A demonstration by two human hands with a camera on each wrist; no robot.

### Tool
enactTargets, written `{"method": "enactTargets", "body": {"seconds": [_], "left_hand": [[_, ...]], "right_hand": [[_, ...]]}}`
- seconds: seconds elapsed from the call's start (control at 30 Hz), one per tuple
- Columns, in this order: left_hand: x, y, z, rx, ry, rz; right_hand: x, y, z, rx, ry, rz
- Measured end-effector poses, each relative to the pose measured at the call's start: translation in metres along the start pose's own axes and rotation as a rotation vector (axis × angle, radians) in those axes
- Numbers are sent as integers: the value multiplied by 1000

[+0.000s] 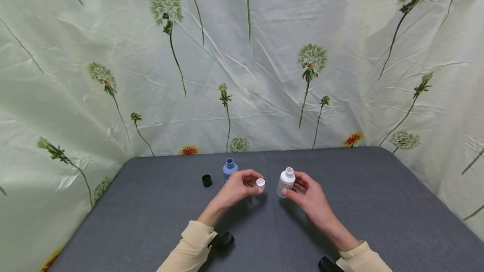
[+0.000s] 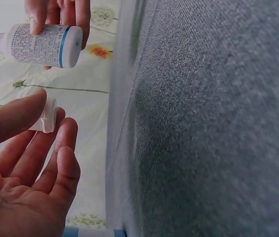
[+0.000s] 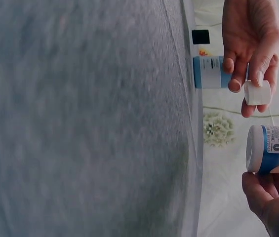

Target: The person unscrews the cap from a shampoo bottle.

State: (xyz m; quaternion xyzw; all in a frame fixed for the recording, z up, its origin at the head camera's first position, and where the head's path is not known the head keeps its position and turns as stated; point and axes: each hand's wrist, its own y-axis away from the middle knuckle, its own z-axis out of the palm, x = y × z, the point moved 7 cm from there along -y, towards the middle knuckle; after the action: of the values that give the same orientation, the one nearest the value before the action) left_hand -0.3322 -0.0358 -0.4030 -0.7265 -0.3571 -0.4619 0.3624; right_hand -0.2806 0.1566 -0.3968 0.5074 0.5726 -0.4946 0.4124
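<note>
Between thumb and fingers, my left hand [image 1: 239,187] pinches a small white cap [image 1: 260,183], its hollow side facing up in the head view. To the right, my right hand [image 1: 311,197] grips a white bottle [image 1: 286,182] around its body, above the table. The bottle's neck is uncapped and it leans slightly. Printed text and a blue band show on its label [image 2: 38,45] in the left wrist view. A short gap separates cap and bottle. Behind the left hand stands a blue bottle [image 1: 229,167], open at the neck and partly hidden by that hand.
A black cap [image 1: 206,180] lies on the grey table [image 1: 151,205], left of the blue bottle. A pale curtain [image 1: 264,74] with a dandelion print hangs behind the table's far edge. Black wrist cameras [image 1: 223,241] are strapped at both sleeves.
</note>
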Motion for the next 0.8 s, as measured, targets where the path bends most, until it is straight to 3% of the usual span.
{"method": "enactTargets", "body": {"seconds": [0.43, 0.8], "left_hand": [[-10, -21, 22, 51, -21, -33], [-13, -37, 37, 85, -35, -170]], "right_hand": [[12, -13, -22, -3, 100, -2], [17, -24, -47, 4, 174, -26]]}}
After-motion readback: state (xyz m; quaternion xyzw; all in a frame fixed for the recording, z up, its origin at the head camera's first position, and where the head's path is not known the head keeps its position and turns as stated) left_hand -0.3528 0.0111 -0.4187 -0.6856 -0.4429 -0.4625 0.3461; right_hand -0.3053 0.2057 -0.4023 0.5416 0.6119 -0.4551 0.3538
